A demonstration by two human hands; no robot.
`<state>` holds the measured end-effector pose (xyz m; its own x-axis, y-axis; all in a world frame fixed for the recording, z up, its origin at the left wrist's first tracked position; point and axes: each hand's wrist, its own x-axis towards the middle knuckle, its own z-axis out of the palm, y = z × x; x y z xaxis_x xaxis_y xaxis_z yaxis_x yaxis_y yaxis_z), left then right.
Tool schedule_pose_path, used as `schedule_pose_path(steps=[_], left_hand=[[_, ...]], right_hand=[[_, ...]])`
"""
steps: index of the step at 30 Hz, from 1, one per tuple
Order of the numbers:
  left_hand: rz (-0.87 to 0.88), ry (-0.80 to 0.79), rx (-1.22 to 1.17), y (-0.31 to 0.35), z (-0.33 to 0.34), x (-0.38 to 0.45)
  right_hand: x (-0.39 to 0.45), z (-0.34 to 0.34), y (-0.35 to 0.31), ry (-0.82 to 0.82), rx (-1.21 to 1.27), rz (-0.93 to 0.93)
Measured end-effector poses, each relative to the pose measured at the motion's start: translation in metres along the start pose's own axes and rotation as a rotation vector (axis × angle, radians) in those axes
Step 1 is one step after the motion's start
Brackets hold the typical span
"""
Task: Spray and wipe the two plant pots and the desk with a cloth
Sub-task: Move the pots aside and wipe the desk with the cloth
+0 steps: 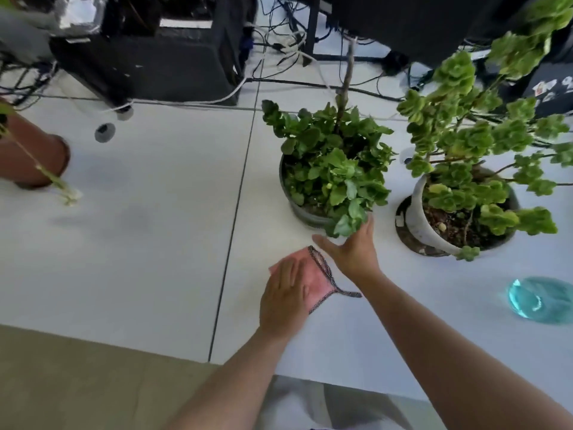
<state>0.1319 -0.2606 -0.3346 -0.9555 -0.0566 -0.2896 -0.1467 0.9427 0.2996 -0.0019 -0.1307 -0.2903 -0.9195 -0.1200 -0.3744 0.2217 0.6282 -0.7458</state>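
Bright, even light; soft blur, edges warped.

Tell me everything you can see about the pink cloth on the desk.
The pink cloth looks like thin, soft fabric with a dark stitched border and a small dark loop sticking out at one corner. It lies flat on the white desk, in front of the dark plant pot. The left hand presses flat on it, covering its left part.

Beside the white round plant pot [418, 218], a blurred teal translucent spray bottle [541, 299] runs off the right edge. Leaves hide the fingertips of the right hand [353, 246].
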Motion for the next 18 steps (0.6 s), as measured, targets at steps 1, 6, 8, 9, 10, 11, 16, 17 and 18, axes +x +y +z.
schedule_pose_path(steps=[1, 6, 8, 9, 10, 11, 16, 17, 18], left_hand=[[0.004, 0.011, 0.004, -0.006, -0.002, 0.002], [-0.022, -0.026, -0.01, -0.035, -0.009, 0.024], [-0.052, 0.015, -0.019, -0.038, -0.014, 0.038], [-0.062, 0.046, -0.021, -0.038, -0.016, 0.044], [-0.07, 0.08, -0.014, -0.039, -0.019, 0.051], [-0.078, 0.112, 0.004, -0.041, -0.021, 0.058], [-0.149, 0.158, 0.064, -0.052, -0.034, 0.097], [-0.169, 0.141, 0.052, -0.054, -0.037, 0.106], [-0.196, 0.12, 0.026, -0.057, -0.039, 0.114]], right_hand=[[0.011, 0.003, 0.0, 0.014, 0.023, 0.051], [0.024, 0.023, -0.012, 0.115, -0.001, 0.124], [0.038, 0.03, -0.016, 0.146, -0.004, 0.127], [0.046, 0.033, -0.019, 0.15, 0.005, 0.12], [0.055, 0.036, -0.024, 0.16, 0.047, 0.132], [0.063, 0.037, -0.031, 0.167, 0.107, 0.153], [0.105, 0.04, -0.075, 0.26, 0.165, 0.034], [0.113, 0.041, -0.083, 0.276, 0.183, 0.03], [0.121, 0.044, -0.089, 0.29, 0.204, 0.028]])
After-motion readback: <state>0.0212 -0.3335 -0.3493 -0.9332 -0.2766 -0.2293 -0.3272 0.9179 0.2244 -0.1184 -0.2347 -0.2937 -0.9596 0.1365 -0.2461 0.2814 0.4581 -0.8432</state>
